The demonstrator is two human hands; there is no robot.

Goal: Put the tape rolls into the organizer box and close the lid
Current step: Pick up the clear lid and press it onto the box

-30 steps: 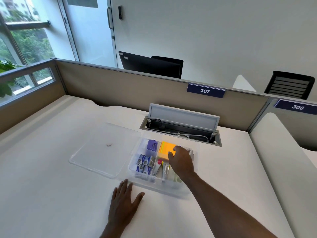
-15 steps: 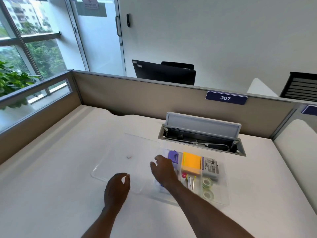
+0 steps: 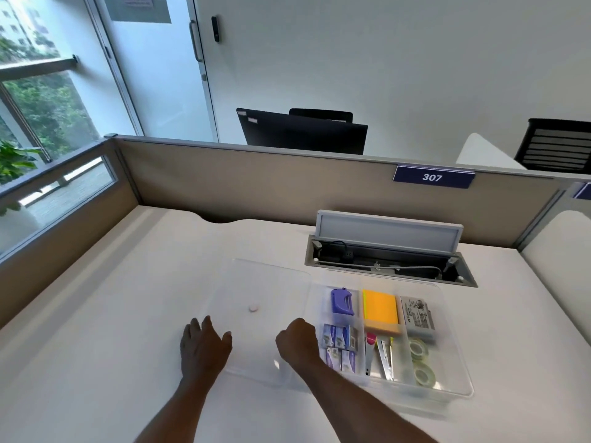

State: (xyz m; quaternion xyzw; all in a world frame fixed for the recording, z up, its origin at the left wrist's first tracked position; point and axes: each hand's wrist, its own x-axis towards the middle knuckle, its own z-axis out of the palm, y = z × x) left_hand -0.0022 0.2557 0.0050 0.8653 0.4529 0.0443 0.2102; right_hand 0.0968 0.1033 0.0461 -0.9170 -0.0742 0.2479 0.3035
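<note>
Two clear tape rolls [image 3: 421, 361] lie in the front right compartment of the clear organizer box [image 3: 454, 390], which stands open on the desk. Its transparent lid [image 3: 265, 289] lies flat on the desk just left of the box. My left hand [image 3: 203, 346] is at the lid's near left edge, with the thumb over the rim. My right hand [image 3: 297, 342] is curled on the lid's right side, beside the box's left wall; its fingertips are hidden.
The box also holds a purple stapler [image 3: 342, 301], orange sticky notes [image 3: 380, 310], staple packs [image 3: 339, 346] and a white packet [image 3: 417, 314]. Behind it is an open cable hatch [image 3: 387, 251] in the desk. Partition walls [image 3: 256, 180] close off the back and left.
My right hand has left the box and moved left onto the lid's right side. My left hand has moved forward to the lid's left edge. The view has shifted left.
</note>
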